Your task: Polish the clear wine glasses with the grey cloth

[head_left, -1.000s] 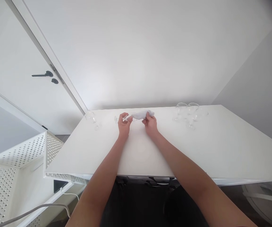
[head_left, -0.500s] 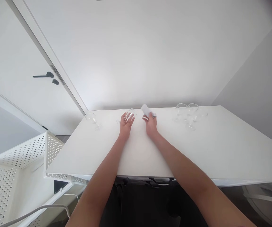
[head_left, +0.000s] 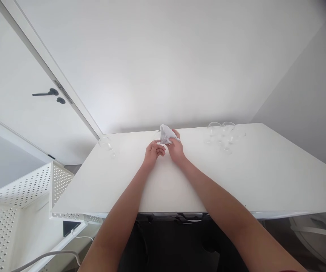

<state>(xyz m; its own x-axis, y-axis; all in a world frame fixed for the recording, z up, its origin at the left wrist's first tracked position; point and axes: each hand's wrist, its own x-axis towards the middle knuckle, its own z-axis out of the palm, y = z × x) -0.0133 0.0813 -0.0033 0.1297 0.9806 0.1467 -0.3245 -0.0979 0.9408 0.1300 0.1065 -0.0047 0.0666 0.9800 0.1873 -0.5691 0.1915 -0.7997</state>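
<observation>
White cloth bunched over the far part of the white table, near the wall: my right hand has its fingers closed on it, while my left hand sits just beside with fingers curled—whether they grip anything I cannot tell. A clear glass shows faintly at the cloth's left side, mostly hidden. I judge the cloth light, soft and limp, best pinched in a gathered fold, and the glass light, stiff, slippery and fragile—better steadied low by stem or bowl than by its thin rim.
</observation>
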